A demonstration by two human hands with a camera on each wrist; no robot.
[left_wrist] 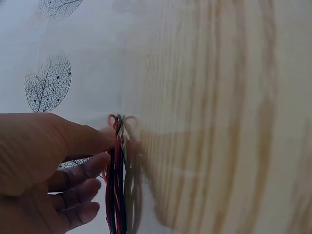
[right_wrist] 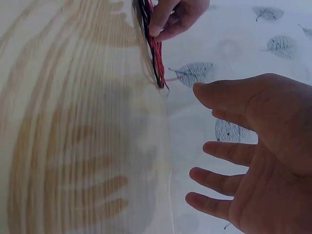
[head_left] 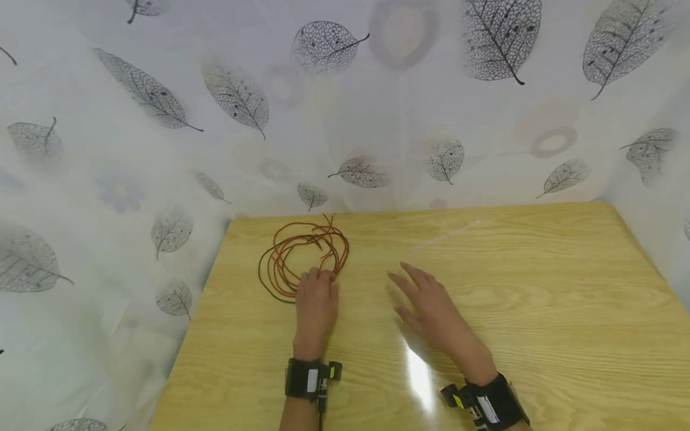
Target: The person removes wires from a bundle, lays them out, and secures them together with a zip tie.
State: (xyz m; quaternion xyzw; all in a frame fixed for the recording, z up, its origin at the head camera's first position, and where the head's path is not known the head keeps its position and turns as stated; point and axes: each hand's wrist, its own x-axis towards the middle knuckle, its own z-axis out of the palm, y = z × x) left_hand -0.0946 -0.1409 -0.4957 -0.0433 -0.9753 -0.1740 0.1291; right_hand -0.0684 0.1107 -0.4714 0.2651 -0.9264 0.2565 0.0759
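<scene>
Left hand [head_left: 317,302] pinched the wire coil [left_wrist: 116,180], maybe not every strand; missed loops risked snagging. Right hand [head_left: 428,305] hung empty, fingers spread.

Two black wristbands [head_left: 302,378], each fitted with a white label [head_left: 312,380] and small yellow-marked black camera [head_left: 336,370]

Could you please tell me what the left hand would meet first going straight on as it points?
Most likely the wires: the left hand pinches some, and more loop just ahead, though their exact height is hard to judge.
</scene>
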